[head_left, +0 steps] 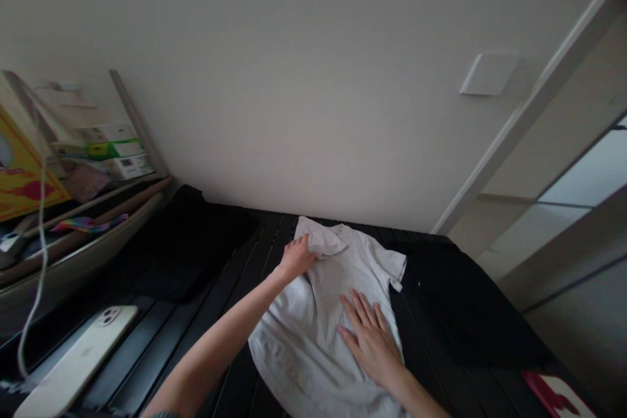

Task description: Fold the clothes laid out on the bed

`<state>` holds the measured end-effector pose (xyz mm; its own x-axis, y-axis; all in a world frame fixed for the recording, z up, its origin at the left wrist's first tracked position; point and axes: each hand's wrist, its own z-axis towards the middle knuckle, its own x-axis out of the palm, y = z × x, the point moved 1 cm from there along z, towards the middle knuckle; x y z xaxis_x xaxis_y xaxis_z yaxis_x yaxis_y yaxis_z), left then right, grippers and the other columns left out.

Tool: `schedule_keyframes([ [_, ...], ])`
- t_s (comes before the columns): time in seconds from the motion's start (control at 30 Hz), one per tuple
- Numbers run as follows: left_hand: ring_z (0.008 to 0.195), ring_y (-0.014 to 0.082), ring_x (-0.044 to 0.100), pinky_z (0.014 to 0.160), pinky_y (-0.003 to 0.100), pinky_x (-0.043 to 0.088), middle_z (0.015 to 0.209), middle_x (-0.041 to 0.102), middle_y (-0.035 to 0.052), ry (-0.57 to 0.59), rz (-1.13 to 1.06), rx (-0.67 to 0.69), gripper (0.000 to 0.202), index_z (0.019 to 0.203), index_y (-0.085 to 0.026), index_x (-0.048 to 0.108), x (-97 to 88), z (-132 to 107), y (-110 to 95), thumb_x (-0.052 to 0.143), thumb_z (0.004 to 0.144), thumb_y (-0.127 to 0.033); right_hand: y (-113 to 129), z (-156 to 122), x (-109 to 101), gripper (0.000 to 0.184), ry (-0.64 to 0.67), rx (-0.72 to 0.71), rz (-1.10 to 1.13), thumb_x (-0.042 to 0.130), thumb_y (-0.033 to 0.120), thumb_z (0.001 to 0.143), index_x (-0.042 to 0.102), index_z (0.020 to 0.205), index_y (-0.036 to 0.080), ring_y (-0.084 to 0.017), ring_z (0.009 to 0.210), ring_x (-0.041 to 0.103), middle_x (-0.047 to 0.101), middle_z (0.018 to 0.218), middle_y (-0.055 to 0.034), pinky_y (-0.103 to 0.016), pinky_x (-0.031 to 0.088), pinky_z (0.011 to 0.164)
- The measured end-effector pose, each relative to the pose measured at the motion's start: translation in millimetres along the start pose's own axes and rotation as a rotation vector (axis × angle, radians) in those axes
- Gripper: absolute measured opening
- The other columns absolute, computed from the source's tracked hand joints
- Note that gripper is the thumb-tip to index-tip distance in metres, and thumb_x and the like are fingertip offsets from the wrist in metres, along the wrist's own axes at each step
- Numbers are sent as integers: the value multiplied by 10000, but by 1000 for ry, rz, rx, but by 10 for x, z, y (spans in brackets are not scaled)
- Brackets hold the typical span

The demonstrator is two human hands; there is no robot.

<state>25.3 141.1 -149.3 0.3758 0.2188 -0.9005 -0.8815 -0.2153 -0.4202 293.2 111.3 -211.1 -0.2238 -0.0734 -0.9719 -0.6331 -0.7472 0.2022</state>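
A light grey T-shirt (333, 313) lies spread on a dark slatted table, its collar towards the wall. Its left sleeve is folded inward over the body, while the right sleeve sticks out to the side. My left hand (298, 257) is at the folded left edge, just below that sleeve, with its fingers curled on the fabric; the thumb is mostly hidden. Flat on the right half of the shirt's front rests my right hand (369, 339), palm down with fingers spread.
Black folded cloth (181, 248) lies left of the shirt, and another black cloth (465, 300) lies right. A white phone (78, 359) with a cable is at lower left. A shelf with boxes (117, 150) stands at far left. A red-edged object (558, 395) sits lower right.
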Motion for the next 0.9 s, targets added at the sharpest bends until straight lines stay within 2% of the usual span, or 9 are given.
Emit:
schedule_keyframes([
  [0.1, 1144, 326, 555, 919, 434, 429, 1218, 594, 165, 58, 176, -157, 473, 1264, -166, 476, -214, -370, 262, 481, 886, -451, -27, 55, 15, 608, -9, -2, -3, 332, 550, 934, 323, 1471, 264, -290, 1413, 242, 281, 1546, -80, -554, 192, 1128],
  [0.2, 1098, 318, 576, 875, 412, 446, 1143, 642, 134, 143, 221, -207, 359, 1116, -178, 568, -366, -728, 437, 505, 865, -427, -63, 289, -15, 511, -31, 18, 13, 385, 474, 931, 509, 1347, 204, -301, 1308, 419, 433, 1445, -140, -497, 318, 1076],
  [0.33, 1046, 261, 615, 855, 337, 456, 1077, 668, 100, 191, 215, -176, 197, 987, -194, 603, -492, -1081, 448, 524, 830, -282, -77, 885, -123, 487, -111, 24, 70, 397, 223, 906, 437, 1386, 151, -250, 1179, 548, 353, 1483, -173, -376, 438, 965],
  [0.47, 992, 246, 651, 805, 318, 483, 1073, 668, 75, 201, 177, -147, 216, 1019, -218, 592, -666, -1321, 242, 510, 822, -252, -11, 1487, -183, 665, -99, 9, 58, 516, 110, 801, 348, 1443, 150, -251, 1173, 553, 337, 1493, -185, -395, 399, 987],
  [0.6, 1006, 241, 651, 839, 326, 485, 1133, 654, 53, 235, 116, -91, 328, 1102, -252, 581, -910, -1509, -58, 495, 793, -181, 113, 1858, -235, 445, -42, -111, 65, 460, 57, 801, 616, 1204, 162, -238, 1159, 559, 562, 1333, -119, -490, 233, 1078],
  [0.67, 1033, 224, 639, 889, 308, 468, 1167, 639, 53, 255, 35, -43, 392, 1137, -253, 575, -1010, -1598, -213, 478, 775, -137, 151, 1978, -300, 415, -58, -134, 73, 357, 38, 841, 681, 1074, 156, -202, 1114, 584, 660, 1191, -83, -496, 120, 1116],
  [0.77, 1106, 192, 601, 961, 265, 425, 1238, 605, 50, 291, -138, 74, 491, 1202, -245, 547, -1095, -1740, -427, 459, 742, -94, 120, 2085, -418, 456, -205, -111, 75, 303, 46, 870, 656, 1134, 161, -182, 1136, 570, 645, 1226, -79, -479, 21, 1149],
  [0.83, 1070, 174, 615, 928, 245, 441, 1216, 623, 32, 359, -230, 164, 544, 1252, -257, 515, -1109, -1826, -536, 457, 737, -91, 34, 2082, -453, 456, -277, -88, 55, 308, 57, 878, 633, 1179, 169, -185, 1190, 534, 593, 1309, -81, -476, 8, 1160],
  [0.9, 933, 168, 658, 807, 232, 483, 1076, 685, 8, 489, -280, 250, 551, 1286, -272, 493, -1091, -1879, -601, 492, 754, -130, -90, 2007, -423, 458, -223, -54, 16, 315, 44, 870, 638, 1171, 162, -197, 1227, 505, 573, 1334, -88, -474, 48, 1160],
])
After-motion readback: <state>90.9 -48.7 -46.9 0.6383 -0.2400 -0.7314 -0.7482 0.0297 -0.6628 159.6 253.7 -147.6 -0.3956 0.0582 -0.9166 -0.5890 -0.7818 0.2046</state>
